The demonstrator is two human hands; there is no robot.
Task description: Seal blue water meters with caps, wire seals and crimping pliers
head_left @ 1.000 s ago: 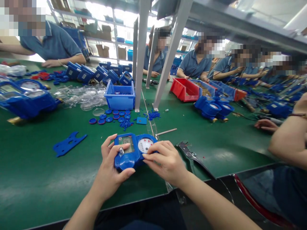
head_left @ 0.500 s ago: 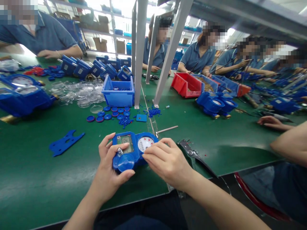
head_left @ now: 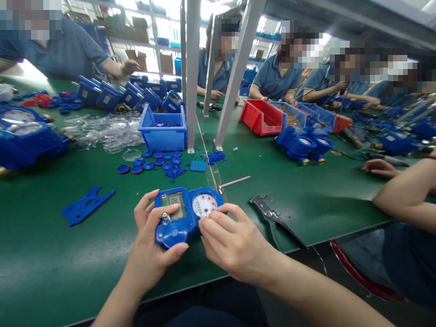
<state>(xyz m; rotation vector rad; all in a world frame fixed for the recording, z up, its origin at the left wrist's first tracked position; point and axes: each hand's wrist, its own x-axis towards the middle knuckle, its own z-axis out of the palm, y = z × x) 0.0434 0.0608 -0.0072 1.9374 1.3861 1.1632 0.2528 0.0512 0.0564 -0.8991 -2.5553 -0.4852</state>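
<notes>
A blue water meter with a small display and a round white dial rests on the green table just in front of me. My left hand wraps round its left side, thumb under the round blue cap and a finger across the display. My right hand holds its right side, fingertips curled against the edge of the dial.
Behind the meter lie blue caps, a blue bin, clear lenses, a flat blue plate, a metal key and pliers. More meters and a red bin stand right. Several people sit around; a co-worker's arm reaches in.
Both hands stay on the meter, which has shifted slightly left. My right fingers have crept up onto the dial's edge. The person at the far left has lifted a hand from the table.
</notes>
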